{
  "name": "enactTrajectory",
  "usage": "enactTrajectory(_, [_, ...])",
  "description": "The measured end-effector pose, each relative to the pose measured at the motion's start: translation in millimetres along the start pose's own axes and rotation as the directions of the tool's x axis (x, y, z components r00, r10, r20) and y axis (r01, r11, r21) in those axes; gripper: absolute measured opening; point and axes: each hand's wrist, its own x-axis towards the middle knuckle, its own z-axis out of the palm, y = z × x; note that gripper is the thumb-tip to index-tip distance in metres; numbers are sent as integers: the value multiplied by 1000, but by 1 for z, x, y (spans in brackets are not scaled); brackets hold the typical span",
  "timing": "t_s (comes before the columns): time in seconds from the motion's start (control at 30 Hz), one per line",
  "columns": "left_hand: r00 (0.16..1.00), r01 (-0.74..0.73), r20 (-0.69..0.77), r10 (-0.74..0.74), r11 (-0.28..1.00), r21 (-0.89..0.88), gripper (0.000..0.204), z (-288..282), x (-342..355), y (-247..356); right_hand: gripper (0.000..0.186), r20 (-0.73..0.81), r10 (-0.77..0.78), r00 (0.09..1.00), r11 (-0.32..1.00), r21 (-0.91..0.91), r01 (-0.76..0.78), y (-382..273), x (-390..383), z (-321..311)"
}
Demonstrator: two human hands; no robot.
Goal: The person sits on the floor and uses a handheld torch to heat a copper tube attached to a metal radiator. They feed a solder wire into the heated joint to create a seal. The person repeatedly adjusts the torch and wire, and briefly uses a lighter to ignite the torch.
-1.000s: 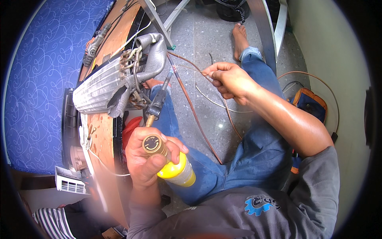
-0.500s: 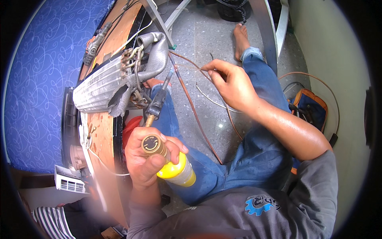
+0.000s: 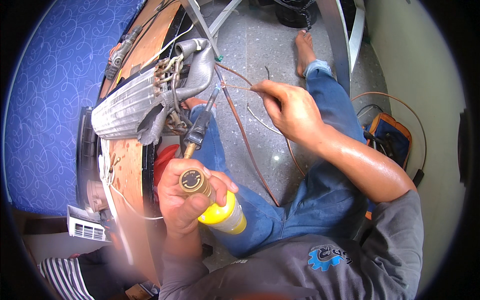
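My left hand point(image 3: 182, 202) is closed around a gas torch with a yellow cylinder point(image 3: 227, 216) and a brass knob point(image 3: 193, 181). The torch's dark burner tube point(image 3: 201, 125) points away from me, its tip close to a joint on the copper pipes point(image 3: 239, 122). Between the fingertips of my right hand point(image 3: 298, 112) I pinch a thin copper-coloured brazing rod point(image 3: 237, 87). Its far end meets the joint, right beside the torch tip. Left of the joint rests a finned coil point(image 3: 127, 105) with bent tubes and grey foam insulation point(image 3: 201, 75).
A wooden board point(image 3: 131, 167) under the coil runs along my left, beside a blue patterned mattress point(image 3: 60, 100). Metal frame legs point(image 3: 336, 45) stand ahead. An orange-edged tool bag point(image 3: 390, 135) lies on the right near the wall. A white wire point(image 3: 262, 121) crosses the speckled floor.
My right hand has turned and shifted slightly, and the rod now shows plainly, reaching the joint. The left hand and torch have hardly moved.
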Motion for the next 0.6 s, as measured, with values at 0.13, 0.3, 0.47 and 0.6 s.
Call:
enactTrajectory(0.13, [1000,-5,15,5,1000,-1,54,-1,0,0,26,-4,-2,1000,1000,19,2,0,-1,-1])
enactTrajectory(0.3, [1000,-9,22,9,1000,-1,52,0,0,-1,23,6,31,1000,1000,4,-31,0,0,-2])
enactTrajectory(0.47, [1000,-11,30,11,1000,-2,52,0,0,-2,23,-6,26,1000,999,19,-26,0,-1,-3])
enactTrajectory(0.6, [999,-11,30,11,1000,-1,52,0,0,-2,25,-2,39,999,997,73,-39,0,0,-1])
